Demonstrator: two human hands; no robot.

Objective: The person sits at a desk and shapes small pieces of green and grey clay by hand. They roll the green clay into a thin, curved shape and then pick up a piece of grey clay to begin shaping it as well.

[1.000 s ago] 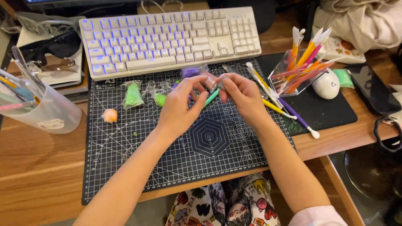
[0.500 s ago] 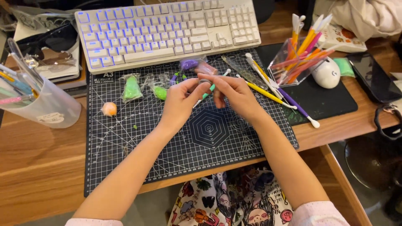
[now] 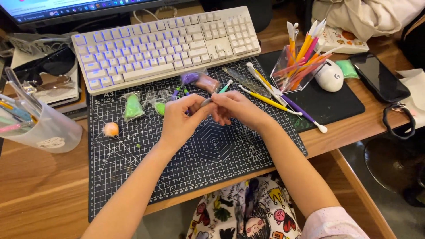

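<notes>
Two hands together over the middle of one dark cutting mat (image 3: 177, 168): left hand (image 3: 179, 121) and right hand (image 3: 234, 108), fingers narrowed around one teal-tipped modelling tool (image 3: 217, 94), tip pointing far-right. Two green clay lumps in wrap (image 3: 132, 107) left of the hands, one orange ball (image 3: 110, 129) farther left, one purple lump (image 3: 190, 78) just beyond. One white keyboard (image 3: 166, 44) at the far side; one clear holder of tools (image 3: 299, 66), one white mouse (image 3: 329, 76) to the right.

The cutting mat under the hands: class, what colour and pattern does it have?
The cutting mat is black with a white grid and hexagon markings; the head view shows it.
</notes>
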